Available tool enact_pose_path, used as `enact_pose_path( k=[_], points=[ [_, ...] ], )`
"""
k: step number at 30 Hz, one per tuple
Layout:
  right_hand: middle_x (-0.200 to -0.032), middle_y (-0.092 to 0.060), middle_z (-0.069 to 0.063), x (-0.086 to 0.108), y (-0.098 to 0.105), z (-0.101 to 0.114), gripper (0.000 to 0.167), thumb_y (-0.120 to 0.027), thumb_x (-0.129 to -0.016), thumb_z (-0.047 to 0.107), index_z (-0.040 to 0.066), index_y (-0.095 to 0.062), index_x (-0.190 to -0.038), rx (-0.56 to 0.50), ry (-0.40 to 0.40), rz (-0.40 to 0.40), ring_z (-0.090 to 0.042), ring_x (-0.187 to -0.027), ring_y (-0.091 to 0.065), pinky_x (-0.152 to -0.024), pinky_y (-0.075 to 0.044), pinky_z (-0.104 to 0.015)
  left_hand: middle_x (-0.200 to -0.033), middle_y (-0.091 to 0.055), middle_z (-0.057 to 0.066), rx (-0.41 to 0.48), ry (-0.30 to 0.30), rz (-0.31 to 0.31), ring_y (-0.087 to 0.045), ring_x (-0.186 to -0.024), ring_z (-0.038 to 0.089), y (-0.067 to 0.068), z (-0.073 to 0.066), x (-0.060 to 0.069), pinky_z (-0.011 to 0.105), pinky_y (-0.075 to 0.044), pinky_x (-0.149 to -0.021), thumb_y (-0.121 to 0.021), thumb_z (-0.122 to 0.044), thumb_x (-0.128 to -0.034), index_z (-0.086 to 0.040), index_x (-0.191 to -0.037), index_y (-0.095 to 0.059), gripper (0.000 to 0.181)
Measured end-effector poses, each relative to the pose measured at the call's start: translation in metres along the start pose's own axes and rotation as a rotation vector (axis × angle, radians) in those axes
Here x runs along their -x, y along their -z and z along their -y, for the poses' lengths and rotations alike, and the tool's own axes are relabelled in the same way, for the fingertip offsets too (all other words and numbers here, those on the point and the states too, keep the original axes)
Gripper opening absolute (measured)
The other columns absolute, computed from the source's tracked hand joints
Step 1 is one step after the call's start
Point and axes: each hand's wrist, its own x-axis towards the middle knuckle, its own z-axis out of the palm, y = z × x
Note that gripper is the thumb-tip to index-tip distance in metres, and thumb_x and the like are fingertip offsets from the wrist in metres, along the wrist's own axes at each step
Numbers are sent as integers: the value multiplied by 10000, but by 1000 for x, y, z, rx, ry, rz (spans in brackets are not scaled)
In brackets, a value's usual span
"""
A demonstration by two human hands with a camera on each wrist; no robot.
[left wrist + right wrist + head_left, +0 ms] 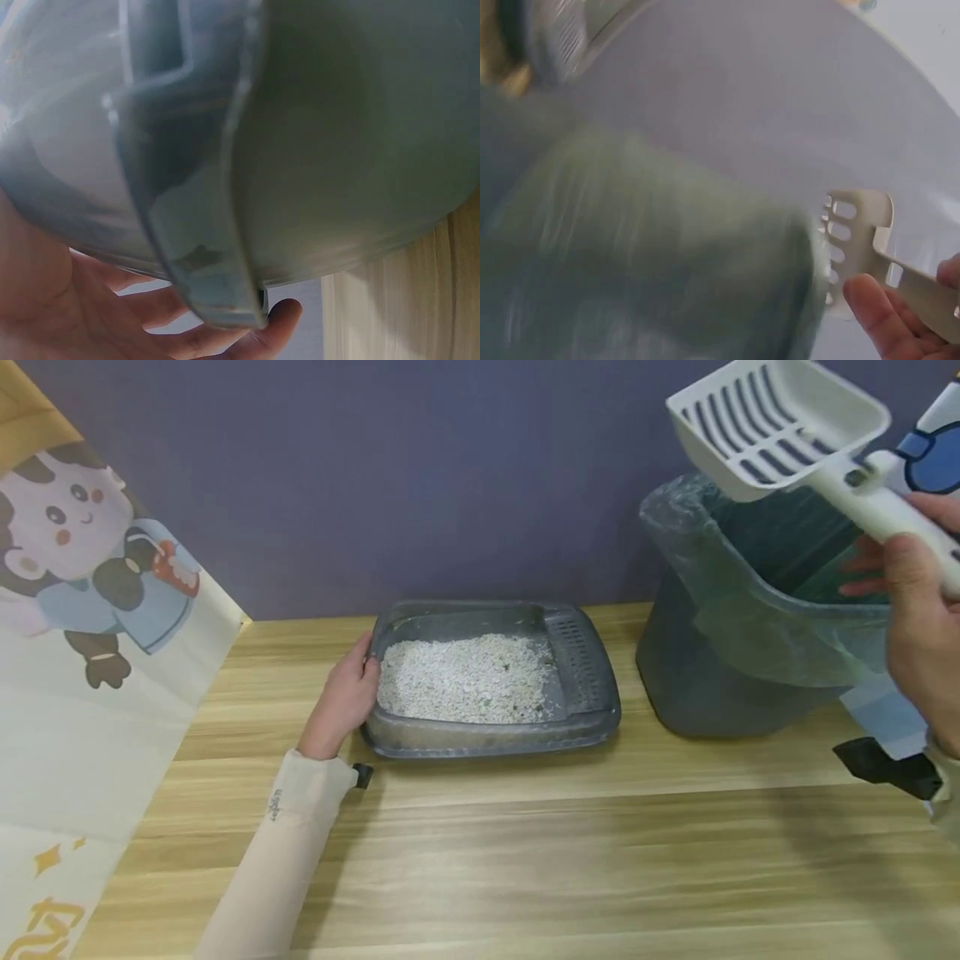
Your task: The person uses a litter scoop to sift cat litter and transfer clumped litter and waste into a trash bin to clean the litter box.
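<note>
A grey litter tray (491,739) holding pale granular litter (465,681) with a few dark specks sits against the back wall. My left hand (345,697) grips its left side at the rim; the left wrist view shows the fingers (202,341) around the grey plastic wall (360,150). At the upper right, my right hand (918,602) holds a white slotted litter scoop (780,422) by its handle, raised above the lined bin (720,668). A small pale bit (806,435) lies in the scoop. The right wrist view also has the scoop (862,240).
The bin, with a translucent bag (795,643) folded over its rim, stands right of the tray. A purple-grey wall (412,477) rises behind, and a printed cartoon panel (97,568) flanks the left. Wood-grain surface (525,860) extends in front.
</note>
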Motion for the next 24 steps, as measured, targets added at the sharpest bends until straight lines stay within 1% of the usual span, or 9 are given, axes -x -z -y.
enact_pose_path(
  k=[3,5,6,8,11,14,17,21,24],
  points=[
    [-1014,-677,-68,4,-19,21,314,-552,-950,63,6,-570,-1258,25,90,63,89,-843,-583,-701,-447,-60,-1523,-227,161,6,1,-3,-229,-1374,333,0,0,-1,474,-196,-1114,-273,-220,-1022,-86,-1517,-160,526],
    [-995,-691,-110,9,-31,29,332,-592,-926,54,21,-586,-1256,105,164,173,163,-821,-533,-684,-426,-45,-1526,-220,159,8,2,-1,-222,-1377,330,0,-1,-1,470,-191,-1117,-279,-217,-1021,-83,-1517,-157,528],
    [-957,-697,-129,11,-37,30,348,-626,-901,39,25,-600,-1247,123,207,222,172,-793,-523,-633,-413,-46,-1527,-221,157,10,4,-1,-229,-1375,326,0,-1,-1,469,-200,-1115,-281,-217,-1021,-86,-1517,-158,528],
    [-891,-702,-80,14,-51,31,405,-688,-852,34,41,-607,-1248,146,285,342,168,-736,-499,-567,-378,-71,-1527,-220,158,12,7,2,-229,-1375,326,0,-1,-2,468,-200,-1115,-282,-219,-1021,-84,-1517,-157,529],
    [-938,-661,25,19,-72,29,429,-719,-820,40,112,-619,-1231,118,324,550,51,-705,-492,-535,-364,-159,-1523,-228,163,12,10,2,-236,-1372,331,0,-2,-1,470,-204,-1113,-282,-227,-1022,-85,-1517,-159,530],
    [-959,-614,74,23,-92,24,361,-701,-849,98,160,-621,-1196,82,304,717,-27,-640,-462,-530,-373,-204,-1520,-238,166,8,20,-1,-237,-1371,338,0,-3,-1,474,-200,-1114,-287,-221,-1020,-93,-1518,-165,529],
    [-913,-599,69,26,-110,18,284,-650,-897,186,169,-615,-1179,60,222,843,-68,-542,-424,-466,-374,-237,-1518,-244,166,9,29,-4,-240,-1369,342,1,-3,0,480,-202,-1111,-293,-207,-1019,-100,-1519,-169,526],
    [-901,-604,53,26,-129,8,286,-596,-929,250,175,-599,-1205,42,134,977,-106,-506,-395,-442,-362,-267,-1515,-253,164,10,28,-10,-246,-1368,341,1,-4,1,479,-206,-1111,-296,-206,-1018,-106,-1518,-180,523],
    [-941,-604,62,23,-139,4,285,-597,-931,218,183,-599,-1215,35,148,1055,-104,-503,-385,-454,-358,-267,-1514,-258,159,12,24,-14,-250,-1367,337,1,-4,1,478,-207,-1110,-297,-208,-1018,-113,-1518,-185,521]
  ],
)
